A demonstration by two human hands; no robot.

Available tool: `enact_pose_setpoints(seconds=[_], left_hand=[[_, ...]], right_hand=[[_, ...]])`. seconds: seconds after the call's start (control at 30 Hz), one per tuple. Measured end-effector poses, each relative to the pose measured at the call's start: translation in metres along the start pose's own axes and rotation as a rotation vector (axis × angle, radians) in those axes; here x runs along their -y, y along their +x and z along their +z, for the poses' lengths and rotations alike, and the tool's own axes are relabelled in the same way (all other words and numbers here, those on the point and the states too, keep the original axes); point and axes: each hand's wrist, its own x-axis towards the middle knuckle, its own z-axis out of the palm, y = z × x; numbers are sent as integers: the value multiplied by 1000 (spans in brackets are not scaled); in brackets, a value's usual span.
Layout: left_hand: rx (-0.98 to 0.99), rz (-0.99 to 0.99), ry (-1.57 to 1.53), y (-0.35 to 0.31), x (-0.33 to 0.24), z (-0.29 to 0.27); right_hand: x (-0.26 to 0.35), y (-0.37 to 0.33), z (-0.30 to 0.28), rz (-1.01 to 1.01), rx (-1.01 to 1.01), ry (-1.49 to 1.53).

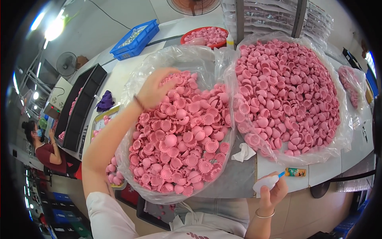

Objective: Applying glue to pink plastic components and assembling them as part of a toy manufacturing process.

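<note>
My left hand (156, 87) reaches over the far part of a heap of pink plastic half-shells (171, 140) in a clear plastic bag (149, 63). Its fingers are apart and touch the shells there; no shell is plainly gripped. Low on the right, by the table's front edge, my right hand (274, 192) is wrapped round a small white squeeze bottle (266, 183) with a blue tip. The tip points up and to the right, towards a small glue-like tube (295, 172) with a green and orange label lying on the table.
A second clear bag of pink half-shells (286, 95) stands to the right. Crumpled white tissue (243, 153) lies between the bags. Farther back are a blue crate (135, 40) and a red basin (185, 39). Black trays (85, 103) stand left, near a seated person (45, 149).
</note>
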Motion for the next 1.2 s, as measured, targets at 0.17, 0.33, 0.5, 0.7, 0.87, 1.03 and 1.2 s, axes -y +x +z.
enact_pose_setpoints(seconds=[0.17, 0.33, 0.5, 0.7, 0.87, 1.03, 1.2], left_hand=[[284, -254, -342, 53, 136, 39], [731, -355, -432, 88, 121, 62], [743, -289, -515, 62, 62, 50], [613, -206, -526, 14, 36, 11], [483, -72, -485, -40, -1, -9], [74, 206, -22, -95, -26, -3], [-4, 296, 65, -119, -48, -1]], right_hand=[[4, 1, 8, -24, -22, 1], [6, 2, 6, -17, -51, 17], [8, -2, 3, -11, -56, 24], [5, 3, 5, 24, -8, 39], [9, 6, 11, 14, -15, 48], [10, 6, 17, -14, -5, 62], [8, 2, 13, -44, -5, 36]])
